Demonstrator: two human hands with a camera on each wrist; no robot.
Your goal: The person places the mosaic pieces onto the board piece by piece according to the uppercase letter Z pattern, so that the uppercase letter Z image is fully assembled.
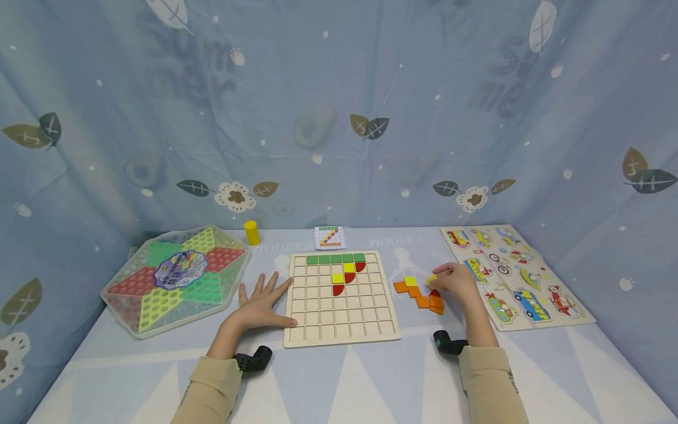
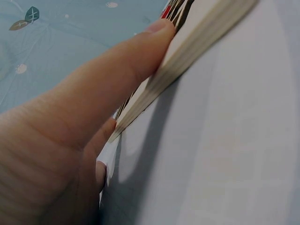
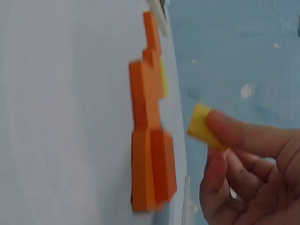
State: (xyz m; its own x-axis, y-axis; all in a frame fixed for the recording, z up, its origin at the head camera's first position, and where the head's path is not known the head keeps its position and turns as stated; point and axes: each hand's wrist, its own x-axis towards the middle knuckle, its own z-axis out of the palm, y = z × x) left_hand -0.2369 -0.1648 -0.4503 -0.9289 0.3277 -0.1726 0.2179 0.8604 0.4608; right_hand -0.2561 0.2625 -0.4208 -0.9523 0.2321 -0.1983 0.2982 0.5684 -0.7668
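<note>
Yellow tile (image 3: 202, 126) is sitting pinched in the right hand (image 1: 457, 284) fingertips, lifted just above the orange tiles (image 1: 421, 297) beside the grid board (image 1: 341, 299). Left hand (image 1: 262, 303) is lying flat, fingers spread, thumb pressing the board's left edge. Board is looking barely started: green row (image 1: 336, 258) along the top, two yellow squares and two red quarter-circles stepping down (most cells empty). Loose tiles are waiting on the blue tablecloth (image 1: 339, 377). Pattern card (image 1: 329, 237) is lying behind the board.

A home play corner: a leaf-print curtain (image 1: 339, 106) hangs behind a counter (image 1: 339, 383) laid with a checkers board (image 1: 175, 280), a grid board (image 1: 341, 300) and a vehicle puzzle (image 1: 514, 274).
</note>
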